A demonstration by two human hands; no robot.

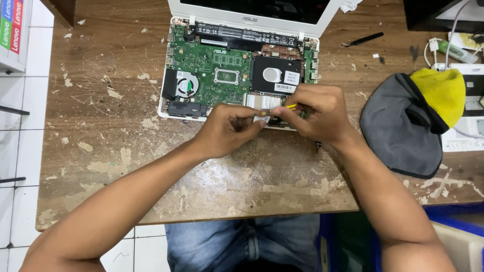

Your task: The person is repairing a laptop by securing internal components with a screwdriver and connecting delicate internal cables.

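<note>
An opened white laptop (237, 70) lies on the worn wooden table (151, 166), its bottom cover off and the green circuit board (212, 65) bare. Everything else sits around that laptop. Both hands meet at its near edge, right of the middle. The left hand (227, 130) is curled, thumb and forefinger pinched on a small pale part (262, 119) at the laptop's front rim. The right hand (317, 112) is closed around a thin tool with a yellow handle (291, 106), only a short bit of which shows between the fingers; its tip points toward the same small part.

Inside the laptop, a round fan (186, 83) sits at the left, a long black battery (242, 36) with a strip of white print runs along the far edge by the hinge, and a black drive (276, 74) right of centre carries a round silver sticker and two white rectangular labels. A silvery ribbon connector (263, 101) lies just behind the hands.

To the right of the laptop rests a grey and yellow cap (413, 121), and beyond it a white power strip (466, 136). Black tweezers (363, 39) lie off the laptop's far right corner. Far to its left, at the frame's corner, stand boxes with red, green and blue upright labels (12, 25).
</note>
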